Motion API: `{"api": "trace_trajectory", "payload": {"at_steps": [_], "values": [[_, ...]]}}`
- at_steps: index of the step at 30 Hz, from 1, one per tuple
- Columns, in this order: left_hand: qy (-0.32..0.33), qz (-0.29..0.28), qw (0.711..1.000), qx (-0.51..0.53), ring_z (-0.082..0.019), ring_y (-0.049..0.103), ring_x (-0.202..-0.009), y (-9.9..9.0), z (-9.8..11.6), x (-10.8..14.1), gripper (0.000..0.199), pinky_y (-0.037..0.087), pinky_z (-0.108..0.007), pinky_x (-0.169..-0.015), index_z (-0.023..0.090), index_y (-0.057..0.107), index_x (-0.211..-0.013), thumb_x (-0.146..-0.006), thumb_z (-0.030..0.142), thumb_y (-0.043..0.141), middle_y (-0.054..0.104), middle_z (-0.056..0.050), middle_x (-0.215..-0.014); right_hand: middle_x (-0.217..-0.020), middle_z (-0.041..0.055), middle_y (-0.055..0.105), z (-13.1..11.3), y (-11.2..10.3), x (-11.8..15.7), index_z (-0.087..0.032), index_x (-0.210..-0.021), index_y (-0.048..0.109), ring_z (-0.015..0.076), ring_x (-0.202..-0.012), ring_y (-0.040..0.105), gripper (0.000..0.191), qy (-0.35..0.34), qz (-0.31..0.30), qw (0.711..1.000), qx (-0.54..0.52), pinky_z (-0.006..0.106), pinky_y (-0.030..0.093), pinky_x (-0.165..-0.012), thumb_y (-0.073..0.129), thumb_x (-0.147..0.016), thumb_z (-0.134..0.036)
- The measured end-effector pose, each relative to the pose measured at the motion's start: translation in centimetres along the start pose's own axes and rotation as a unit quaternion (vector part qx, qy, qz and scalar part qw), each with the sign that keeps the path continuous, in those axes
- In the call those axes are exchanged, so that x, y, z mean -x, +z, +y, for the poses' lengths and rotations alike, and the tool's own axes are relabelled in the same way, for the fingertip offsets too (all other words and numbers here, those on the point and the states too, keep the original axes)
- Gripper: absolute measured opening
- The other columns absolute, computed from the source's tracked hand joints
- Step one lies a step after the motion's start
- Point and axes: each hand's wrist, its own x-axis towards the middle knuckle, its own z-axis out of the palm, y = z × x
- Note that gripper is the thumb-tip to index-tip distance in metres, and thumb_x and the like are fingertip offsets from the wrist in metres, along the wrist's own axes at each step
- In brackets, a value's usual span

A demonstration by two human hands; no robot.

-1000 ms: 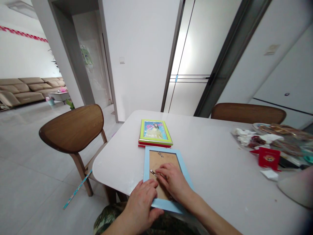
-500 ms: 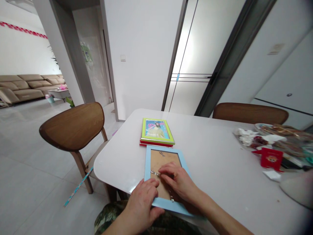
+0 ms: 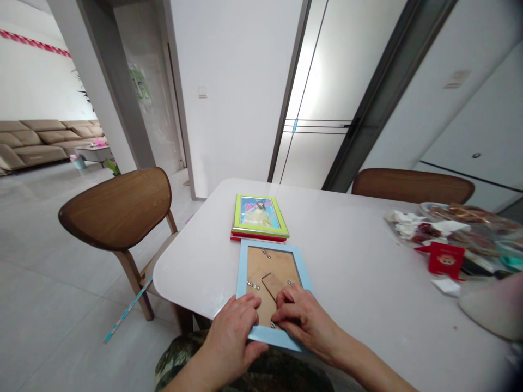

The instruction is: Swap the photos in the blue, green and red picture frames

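Observation:
A light blue picture frame (image 3: 241,272) lies face down at the table's near edge, its brown backing board (image 3: 278,261) showing. Small metal clips sit around the board, among them a left one (image 3: 253,285) and a top one (image 3: 266,253). A thin dark angled line (image 3: 267,288) shows mid-board. My left hand (image 3: 237,332) grips the frame's lower left corner, fingers on top and thumb at the near edge. Over the lower right of the board, my right hand (image 3: 304,318) has its fingers pinched together beside the bottom clip (image 3: 273,325); what they hold is hidden.
Just beyond the blue frame lies a stack of frames, a green one (image 3: 261,215) with a picture over a red one (image 3: 257,237). On the right are a red card (image 3: 446,260), crumpled tissue (image 3: 402,223) and plastic bags. Wooden chairs stand left (image 3: 118,209) and far right (image 3: 412,185).
My right hand has moved from the board's middle towards its lower right, uncovering the dark angled line and the right clip. My left hand stays on the corner. The view has shifted slightly.

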Motion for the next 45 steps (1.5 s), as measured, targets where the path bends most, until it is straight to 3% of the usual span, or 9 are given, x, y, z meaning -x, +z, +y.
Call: {"api": "trace_trajectory", "payload": {"at_steps": [9,16,19,22,25,29,36,40,45], "values": [[-0.003,-0.011,1.000,0.009,-0.020,0.036,-0.116,-0.2,-0.1,0.2,0.031,0.023,-0.039,-0.099,0.019,0.051,-0.091,-0.064,0.026,0.065,0.046,-0.005,-0.123,-0.077,0.0009,0.054,-0.7,0.1,-0.4,-0.027,-0.070,0.063,0.0161,-0.079,0.044,0.015,0.005,-0.014,1.000,0.024,0.032,0.030,-0.069,0.049,-0.076,-0.027],[-0.015,-0.015,1.000,0.019,-0.021,0.036,-0.116,-0.4,0.1,0.5,0.032,0.023,-0.040,-0.099,0.020,0.051,-0.093,-0.064,0.026,0.064,0.045,-0.004,-0.124,-0.079,0.0017,0.054,-1.2,-0.7,0.4,-0.025,-0.069,0.063,0.0156,-0.080,0.046,0.015,-0.012,-0.037,0.999,-0.024,0.032,0.034,-0.073,0.049,-0.075,-0.024],[-0.019,-0.020,0.999,0.026,-0.020,0.035,-0.117,-0.4,0.2,0.5,0.032,0.022,-0.039,-0.100,0.020,0.052,-0.092,-0.063,0.026,0.064,0.045,-0.004,-0.124,-0.079,0.0023,0.057,-0.3,-0.8,-0.8,-0.023,-0.078,0.063,0.0151,-0.078,0.050,0.015,0.007,0.001,0.998,-0.063,0.029,0.037,-0.072,0.048,-0.075,-0.024],[-0.028,-0.026,0.999,0.027,-0.020,0.034,-0.118,-0.5,0.2,0.4,0.035,0.022,-0.038,-0.101,0.019,0.052,-0.093,-0.062,0.024,0.065,0.044,-0.005,-0.124,-0.081,0.0039,0.061,1.7,-0.6,-3.6,-0.020,-0.086,0.061,0.0150,-0.075,0.053,0.021,0.085,0.091,0.991,-0.041,0.027,0.040,-0.069,0.044,-0.077,-0.027],[-0.040,-0.029,0.998,0.025,-0.021,0.033,-0.118,-0.5,0.2,0.2,0.041,0.022,-0.039,-0.101,0.017,0.050,-0.098,-0.060,0.022,0.066,0.044,-0.007,-0.125,-0.078,0.0035,0.063,3.7,-0.3,-7.0,-0.020,-0.078,0.063,0.0150,-0.072,0.055,0.021,0.167,0.145,0.975,0.037,0.025,0.039,-0.064,0.043,-0.076,-0.028],[-0.048,-0.038,0.998,0.031,-0.022,0.034,-0.117,-0.4,0.3,0.2,0.041,0.022,-0.040,-0.101,0.017,0.052,-0.097,-0.059,0.023,0.066,0.044,-0.007,-0.125,-0.067,0.0048,0.063,5.2,0.6,-9.6,-0.018,-0.066,0.060,0.0164,-0.063,0.055,0.018,0.224,0.163,0.958,0.070,0.025,0.034,-0.054,0.047,-0.073,-0.029],[-0.054,-0.026,0.998,0.006,-0.022,0.038,-0.114,-0.7,1.0,0.1,0.050,0.027,-0.035,-0.099,0.013,0.049,-0.106,-0.059,0.022,0.065,0.046,-0.011,-0.122,-0.067,0.0066,0.062,5.8,1.2,-9.8,-0.017,-0.065,0.056,0.0164,-0.063,0.053,0.016,0.241,0.188,0.949,0.075,0.025,0.031,-0.053,0.048,-0.072,-0.028],[-0.062,-0.047,0.997,-0.007,-0.025,0.034,-0.117,-0.2,0.9,-0.1,0.058,0.024,-0.041,-0.100,0.014,0.047,-0.108,-0.055,0.025,0.068,0.041,-0.011,-0.126,-0.063,0.0047,0.061,5.8,0.6,-9.9,-0.017,-0.063,0.055,0.0148,-0.059,0.053,0.020,0.232,0.202,0.951,0.038,0.024,0.032,-0.053,0.046,-0.073,-0.032],[-0.046,-0.048,0.998,-0.011,-0.025,0.030,-0.120,0.5,0.6,-0.1,0.037,0.017,-0.047,-0.101,0.017,0.052,-0.091,-0.057,0.023,0.067,0.038,-0.009,-0.129,-0.066,0.0023,0.063,6.5,-1.3,-7.4,-0.019,-0.068,0.057,0.0149,-0.060,0.056,0.029,0.215,0.222,0.950,-0.041,0.024,0.038,-0.056,0.039,-0.075,-0.041]]}}
